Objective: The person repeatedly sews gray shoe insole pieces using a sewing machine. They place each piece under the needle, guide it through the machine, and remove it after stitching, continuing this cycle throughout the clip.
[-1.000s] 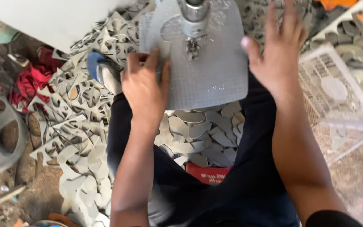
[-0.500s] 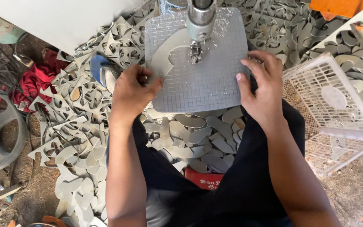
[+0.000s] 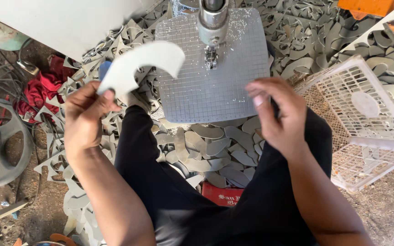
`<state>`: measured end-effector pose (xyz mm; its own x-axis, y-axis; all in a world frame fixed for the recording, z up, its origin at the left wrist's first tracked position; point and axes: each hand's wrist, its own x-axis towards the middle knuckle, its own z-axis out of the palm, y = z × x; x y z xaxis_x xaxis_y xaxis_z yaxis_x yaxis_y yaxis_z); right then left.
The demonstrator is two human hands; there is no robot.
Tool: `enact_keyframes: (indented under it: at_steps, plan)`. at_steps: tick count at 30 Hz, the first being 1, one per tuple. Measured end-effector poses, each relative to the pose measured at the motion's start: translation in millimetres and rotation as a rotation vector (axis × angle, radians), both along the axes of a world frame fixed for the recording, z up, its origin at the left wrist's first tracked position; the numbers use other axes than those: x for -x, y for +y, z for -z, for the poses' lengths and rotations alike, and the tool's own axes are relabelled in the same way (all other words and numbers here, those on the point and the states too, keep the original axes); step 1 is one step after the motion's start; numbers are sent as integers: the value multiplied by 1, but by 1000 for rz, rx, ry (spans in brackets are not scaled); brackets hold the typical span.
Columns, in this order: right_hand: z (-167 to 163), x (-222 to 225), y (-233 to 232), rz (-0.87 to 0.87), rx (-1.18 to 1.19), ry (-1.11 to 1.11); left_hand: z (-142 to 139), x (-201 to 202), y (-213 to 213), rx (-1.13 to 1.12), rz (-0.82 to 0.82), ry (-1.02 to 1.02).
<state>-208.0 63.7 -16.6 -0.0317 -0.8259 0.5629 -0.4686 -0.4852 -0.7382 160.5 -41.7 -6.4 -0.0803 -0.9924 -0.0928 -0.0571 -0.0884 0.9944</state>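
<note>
Left hand (image 3: 85,119) pinches curved offcut (image 3: 140,64), raised; right hand (image 3: 277,116) apparently empty.

I count two hands: my left grip (image 3: 87,120) and my right grip (image 3: 277,114). One curved grey piece (image 3: 142,64) sits in my left grip. One white basket (image 3: 365,118) sits right of my right grip. One grid tabletop (image 3: 233,91) lies just ahead of it.

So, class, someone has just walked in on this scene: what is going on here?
A seated person works at a small cutting machine with a gridded table. Their left hand pinches a curved pale offcut, lifted to the left of the table. The right hand hovers open at the table's near right edge, holding nothing. Heaps of similar grey cut pieces cover the floor, and a white plastic crate lies tipped on its side at the right.
</note>
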Motion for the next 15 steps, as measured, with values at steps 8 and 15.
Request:
enact_keyframes:
  at_steps: [8, 15]
  plan:
    - [-15, 9, 42, -89, -411, -505, -4, 87, 33, 2, 605, -14]
    - [2, 139, 134, 382, -269, -754, -46, 104, 40, 18, 1085, -132]
